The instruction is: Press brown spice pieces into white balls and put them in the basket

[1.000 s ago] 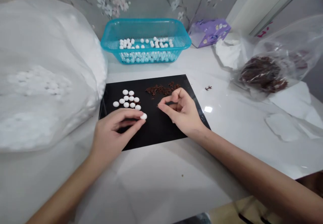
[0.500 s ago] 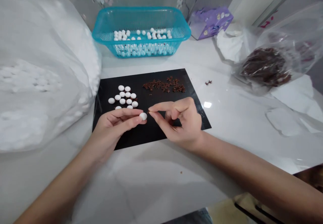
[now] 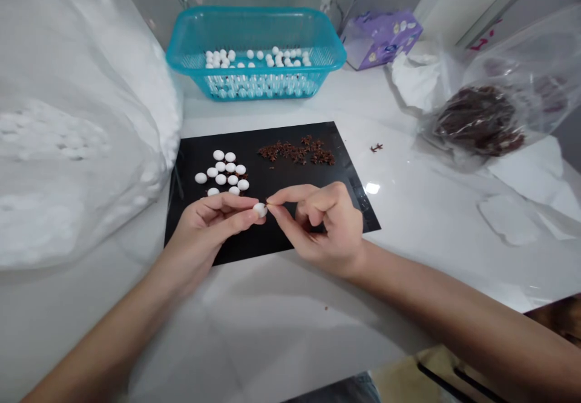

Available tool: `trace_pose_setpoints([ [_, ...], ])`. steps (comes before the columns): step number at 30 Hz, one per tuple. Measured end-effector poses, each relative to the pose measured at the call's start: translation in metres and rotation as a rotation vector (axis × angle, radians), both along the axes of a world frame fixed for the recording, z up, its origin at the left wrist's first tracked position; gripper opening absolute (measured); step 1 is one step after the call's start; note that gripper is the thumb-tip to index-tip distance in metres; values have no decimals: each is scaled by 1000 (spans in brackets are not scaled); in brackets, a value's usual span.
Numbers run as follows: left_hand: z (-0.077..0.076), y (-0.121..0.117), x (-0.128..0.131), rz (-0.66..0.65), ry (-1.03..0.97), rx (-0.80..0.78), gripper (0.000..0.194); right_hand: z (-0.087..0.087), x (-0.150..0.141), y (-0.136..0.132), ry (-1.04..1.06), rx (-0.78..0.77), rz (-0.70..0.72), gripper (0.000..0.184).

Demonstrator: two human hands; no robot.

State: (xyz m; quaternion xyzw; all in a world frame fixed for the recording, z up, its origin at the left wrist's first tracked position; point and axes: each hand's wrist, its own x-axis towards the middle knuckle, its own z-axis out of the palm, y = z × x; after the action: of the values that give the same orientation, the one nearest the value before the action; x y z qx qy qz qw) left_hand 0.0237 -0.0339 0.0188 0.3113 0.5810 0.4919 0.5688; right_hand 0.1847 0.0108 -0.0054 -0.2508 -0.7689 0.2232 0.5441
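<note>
Between the thumb and fingers of my left hand (image 3: 213,224) is a small white ball (image 3: 260,210). My right hand (image 3: 320,224) pinches a tiny brown piece against the ball's right side; fingertips mostly hide it. Both hands are over a black mat (image 3: 254,239). Beyond my left hand, several white balls (image 3: 220,167) lie grouped on the mat, with bits of brown showing among them. A pile of small brown branched pieces (image 3: 297,150) lies on the mat beyond my right hand.
A blue plastic basket (image 3: 256,71) holding several white balls stands at the back. A big bag of white balls (image 3: 82,124) fills the left. To the right are a purple tissue box (image 3: 381,39), a clear bag of brown pieces (image 3: 481,118) and one loose brown piece (image 3: 376,147).
The white ball and the right fingertips have come together, and the brown piece now meets the ball. The camera view has shifted slightly.
</note>
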Motion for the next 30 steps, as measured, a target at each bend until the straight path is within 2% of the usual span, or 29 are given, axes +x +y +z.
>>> trace_pose_setpoints([
  [7, 0, -2, 3, 9, -23, -9, 11, -1, -1, -3, 26, 29, -4, 29],
  [14, -1, -4, 9, 35, -62, -40, 11, 4, 2, -8, -164, 114, -120, 32],
  [23, -2, -6, 18, 84, -184, -70, 12, 3, 0, -8, -142, 163, -149, 33],
  [30, 1, -5, 17, 104, -197, -80, 12, 0, 2, -3, -76, 165, -56, 30],
])
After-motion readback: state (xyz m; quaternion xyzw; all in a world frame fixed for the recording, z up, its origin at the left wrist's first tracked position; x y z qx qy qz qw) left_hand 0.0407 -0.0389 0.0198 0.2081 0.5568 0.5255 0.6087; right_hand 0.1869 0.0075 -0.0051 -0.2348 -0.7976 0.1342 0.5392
